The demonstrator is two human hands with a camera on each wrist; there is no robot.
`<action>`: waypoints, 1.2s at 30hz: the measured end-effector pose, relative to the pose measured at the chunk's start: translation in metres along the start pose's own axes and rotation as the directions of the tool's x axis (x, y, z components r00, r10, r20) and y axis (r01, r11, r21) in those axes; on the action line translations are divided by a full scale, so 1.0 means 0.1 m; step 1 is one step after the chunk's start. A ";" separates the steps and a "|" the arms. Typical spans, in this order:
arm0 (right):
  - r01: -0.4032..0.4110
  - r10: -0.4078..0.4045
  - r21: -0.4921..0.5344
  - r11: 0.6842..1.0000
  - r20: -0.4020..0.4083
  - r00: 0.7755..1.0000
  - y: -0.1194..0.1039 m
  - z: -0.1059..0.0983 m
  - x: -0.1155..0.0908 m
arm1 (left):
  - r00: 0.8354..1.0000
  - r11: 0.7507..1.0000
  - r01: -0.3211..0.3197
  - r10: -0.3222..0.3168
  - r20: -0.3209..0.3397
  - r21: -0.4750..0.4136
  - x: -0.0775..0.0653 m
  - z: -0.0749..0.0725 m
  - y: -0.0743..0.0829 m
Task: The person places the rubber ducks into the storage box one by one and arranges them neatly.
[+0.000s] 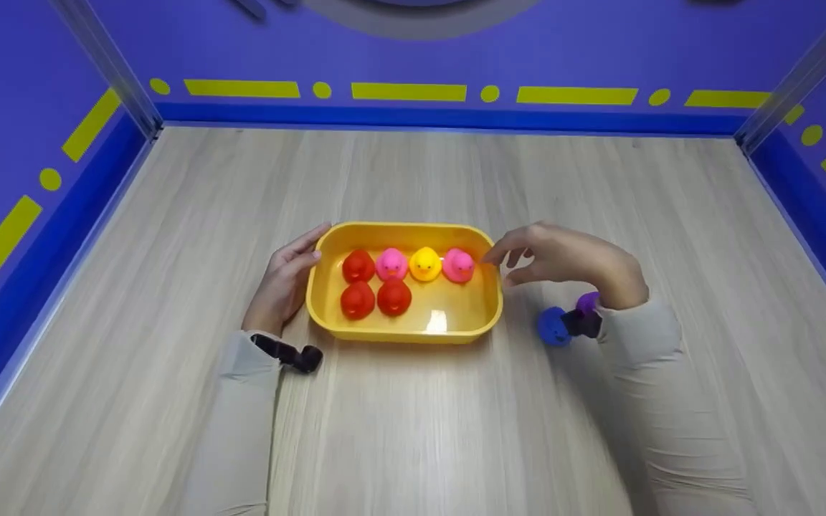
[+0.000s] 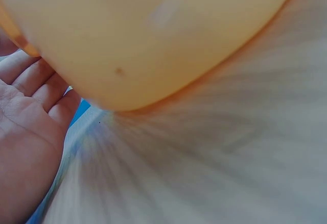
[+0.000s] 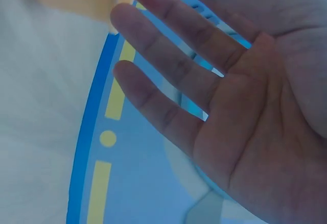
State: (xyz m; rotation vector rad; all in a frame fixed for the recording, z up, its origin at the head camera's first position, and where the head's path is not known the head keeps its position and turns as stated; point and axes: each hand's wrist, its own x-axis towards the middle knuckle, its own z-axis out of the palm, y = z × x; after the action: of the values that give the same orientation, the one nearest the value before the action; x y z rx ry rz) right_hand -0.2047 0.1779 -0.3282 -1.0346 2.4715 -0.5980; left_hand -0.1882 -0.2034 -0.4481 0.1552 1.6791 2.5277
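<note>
A yellow plastic tub (image 1: 456, 315) stands mid-table and holds several small rubber ducks. The back row has a red duck (image 1: 358, 266), a pink duck (image 1: 391, 265), a yellow duck (image 1: 425, 264) and another pink duck (image 1: 458, 266). In front of them, at the left, sit two more red ducks (image 1: 357, 299). My left hand (image 1: 285, 276) grips the tub's left side, its thumb at the rim and the other fingers along the outer wall (image 2: 127, 45). By the right rim, my right hand (image 1: 563, 258) holds nothing, its fingers (image 3: 158, 55) loosely extended and spread.
A blue duck (image 1: 553, 327) and a partly hidden purple thing (image 1: 588, 302) lie on the table right of the tub, by my right wrist. Blue panels (image 1: 413, 118) with yellow marks enclose the wooden table (image 1: 413, 430) at the back and sides.
</note>
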 end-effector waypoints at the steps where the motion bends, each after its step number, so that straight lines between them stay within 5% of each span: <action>1: -0.006 0.006 0.000 1.000 -0.004 1.000 0.02 0.00 -0.02 | 1.000 1.000 0.000 0.000 -0.001 -0.002 0.00 0.00 0.00; 13: -0.045 0.046 0.030 0.999 -0.039 0.998 0.20 0.07 -0.24 | 1.000 1.000 0.021 -0.022 -0.020 -0.016 0.01 0.02 0.01; 36: -0.117 0.110 0.070 0.991 0.090 0.990 0.38 0.07 -0.59 | 0.999 1.000 0.012 -0.012 -0.045 0.001 0.01 0.03 0.01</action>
State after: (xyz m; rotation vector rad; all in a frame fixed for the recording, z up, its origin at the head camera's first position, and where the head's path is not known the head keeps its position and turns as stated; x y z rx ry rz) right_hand -0.1843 0.2435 -0.3426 -0.8666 2.3948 -0.5924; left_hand -0.1885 -0.2014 -0.4457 0.0883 1.6931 2.5402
